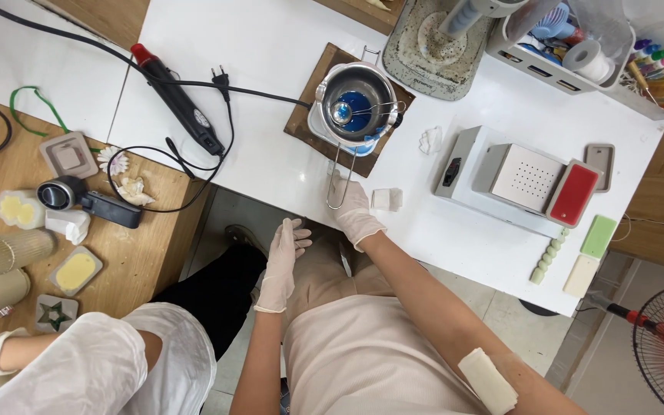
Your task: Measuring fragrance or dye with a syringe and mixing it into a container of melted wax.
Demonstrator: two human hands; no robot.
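A white surface [270, 46] fills the upper view, seen from above by a seated person in white gloves. Every place below is given from the steel melting pot [357, 104] near the surface's middle.

The pot stands on a small electric burner atop a brown mat [309, 115]. Blue liquid and a metal spoon [341, 114] sit inside. Its long wire handle [337, 180] reaches toward the person.

Right of the pot sits a grey and white machine [512, 180] with a red pad. Left of it lies a black heat gun [178, 96], with a loose black cord [255, 91] running up to the pot's base. Further left, a wooden table [155, 230] holds moulds and small wax pieces, near a second person's white sleeve [101, 365].

The right hand [355, 209] lies just below the pot, fingers closed on the end of the wire handle. The left hand [282, 257] hangs below and left, off the surface, over the lap, fingers released and holding nothing.

Small white wax blocks [386, 199] lie just beside the right hand.

Judged risks: the long, thin handle gives poor leverage, so a tilt could slop the liquid, likely hot, onto the glove or lap. The spoon could slide out. The cord at the base could snag and drag the burner.
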